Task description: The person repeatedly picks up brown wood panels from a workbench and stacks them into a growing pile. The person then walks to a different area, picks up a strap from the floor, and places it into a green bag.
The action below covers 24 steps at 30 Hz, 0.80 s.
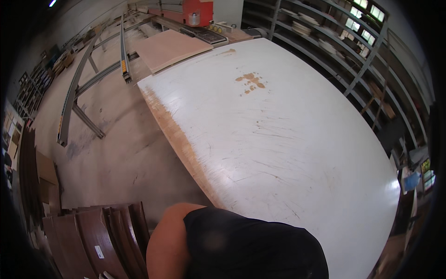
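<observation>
Neither of my hands can be made out. A bare upper arm [168,242] of mine comes out of a black sleeve [255,246] at the lower edge and runs down out of the picture. Beside it, at the lower left, several dark brown glossy panels [88,237] stand on edge close together, one with a small white label. Small pale shapes [106,275] show at the bottom edge in front of these panels, too cut off to identify. To the right of the arm lies a large white tabletop [288,139], scratched and worn to brown along its left edge.
Pinkish-tan boards [173,49] lie beyond the tabletop, near a red machine [197,11]. Metal rails [76,93] stand over the concrete floor [125,135] on the left. Grey metal shelving [325,37] lines the right side, and cardboard [48,169] leans at the far left.
</observation>
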Each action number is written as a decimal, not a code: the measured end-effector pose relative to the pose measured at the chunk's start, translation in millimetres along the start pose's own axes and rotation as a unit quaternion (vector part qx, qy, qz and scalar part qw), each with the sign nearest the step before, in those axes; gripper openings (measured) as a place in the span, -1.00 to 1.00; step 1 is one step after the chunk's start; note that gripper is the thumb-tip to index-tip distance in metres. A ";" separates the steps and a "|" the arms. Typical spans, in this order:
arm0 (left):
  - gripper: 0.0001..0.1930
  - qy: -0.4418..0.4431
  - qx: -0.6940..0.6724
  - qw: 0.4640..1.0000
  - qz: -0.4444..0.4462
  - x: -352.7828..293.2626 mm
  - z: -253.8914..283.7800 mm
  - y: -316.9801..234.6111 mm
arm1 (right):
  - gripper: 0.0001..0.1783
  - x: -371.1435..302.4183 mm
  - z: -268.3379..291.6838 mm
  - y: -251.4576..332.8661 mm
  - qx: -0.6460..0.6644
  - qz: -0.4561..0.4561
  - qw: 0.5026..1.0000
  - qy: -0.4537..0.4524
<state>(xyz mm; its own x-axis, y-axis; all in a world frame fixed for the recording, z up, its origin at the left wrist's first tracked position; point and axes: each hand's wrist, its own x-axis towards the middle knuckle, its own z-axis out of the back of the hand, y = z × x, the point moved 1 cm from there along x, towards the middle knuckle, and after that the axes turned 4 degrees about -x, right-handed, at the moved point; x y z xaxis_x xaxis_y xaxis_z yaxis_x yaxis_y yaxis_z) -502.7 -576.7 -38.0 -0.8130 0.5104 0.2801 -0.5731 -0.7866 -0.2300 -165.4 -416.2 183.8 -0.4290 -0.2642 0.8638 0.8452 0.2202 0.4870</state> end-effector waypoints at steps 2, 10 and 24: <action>-0.37 -0.003 -0.002 1.000 0.001 0.2 -1.0 0.9 | -0.60 -3.7 0.4 0.5 -0.002 -0.008 1.000 -0.001; -0.42 -0.020 -0.017 1.000 -0.005 -2.7 -1.3 -3.5 | -0.61 -4.5 -0.6 -6.4 0.007 -0.007 1.000 -0.002; -0.44 -0.018 -0.037 0.999 0.000 -4.5 -7.9 11.9 | -0.62 -86.0 30.8 -17.2 -0.247 -0.235 0.938 -0.068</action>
<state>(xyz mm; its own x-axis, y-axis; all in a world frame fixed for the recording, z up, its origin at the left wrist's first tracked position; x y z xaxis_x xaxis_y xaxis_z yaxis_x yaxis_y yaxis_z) -506.7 -585.7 -49.4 -0.8100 0.4965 0.3121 -0.5796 -0.7587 -0.2975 -152.8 -368.3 105.1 -0.7991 -0.0932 0.5940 0.5832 -0.3603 0.7280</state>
